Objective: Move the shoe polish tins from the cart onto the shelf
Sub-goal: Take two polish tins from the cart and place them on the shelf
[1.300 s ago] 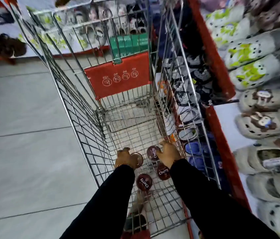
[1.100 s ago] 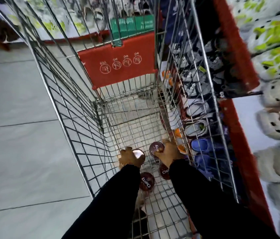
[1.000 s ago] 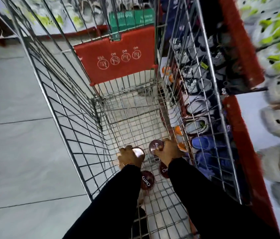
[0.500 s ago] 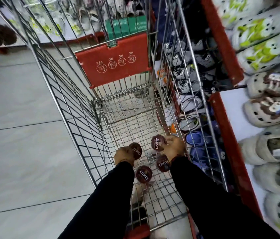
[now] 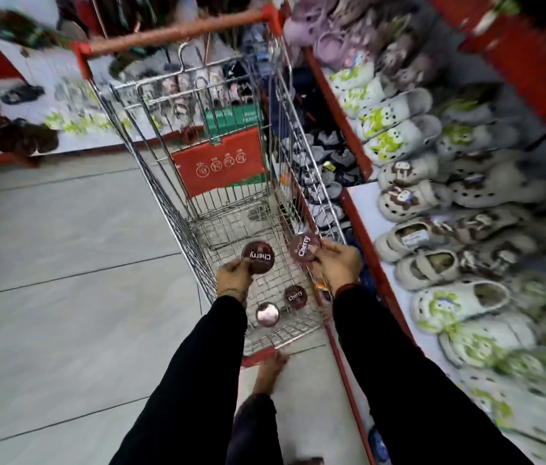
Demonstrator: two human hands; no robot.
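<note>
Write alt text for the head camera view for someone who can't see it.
A person's left hand and right hand each lift a round Cherry polish tin above a wire shopping cart, where two more tins lie. Shelves of clogs stand to the right.

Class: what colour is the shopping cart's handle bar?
Red handle bar, seen best in the head view.
</note>
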